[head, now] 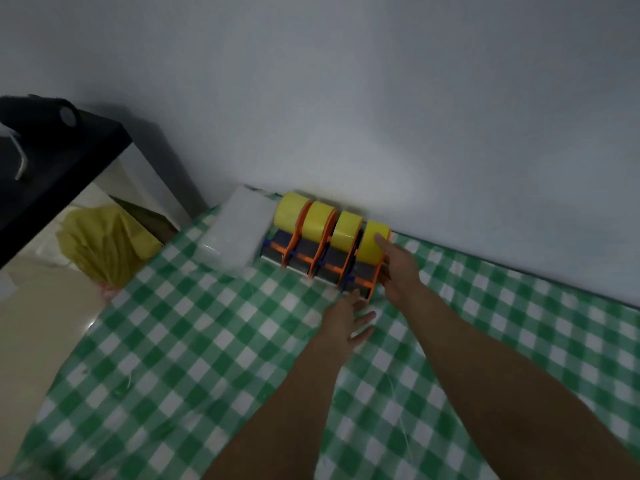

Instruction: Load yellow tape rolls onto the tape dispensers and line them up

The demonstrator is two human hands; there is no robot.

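Four yellow tape rolls (pixel 318 220) are already seated, one per unit, on 4 tape dispensers (pixel 304 258) (orange frames, dark bodies). They stand side by side in a row at the back edge of the green-checked table (pixel 207 341), rolls up against the wall (pixel 381 98). No loose rolls and no bare dispensers in view, so the loading part reads as done.

Left to do: lining up. First 3 units sit flush w/ each other. The 4th dispenser (pixel 363 282), rightmost, looks a touch fwd of the rest, but blur makes that hard to call. Judged step = final squaring of the row, task nearly complete.

Right hand (pixel 400 268) is on the 4th dispenser: one finger laid on its roll, the others against the orange right side, pressing rather than wrapped round it. Left hand (pixel 346 320) is released, fingers straight and spread, tips touching the unit's front end, palm over the table.

Around: white pack (pixel 239 230) touching the row's left end. Black stand (pixel 52 161) far left, yellow bag (pixel 104 244) on the floor below it.
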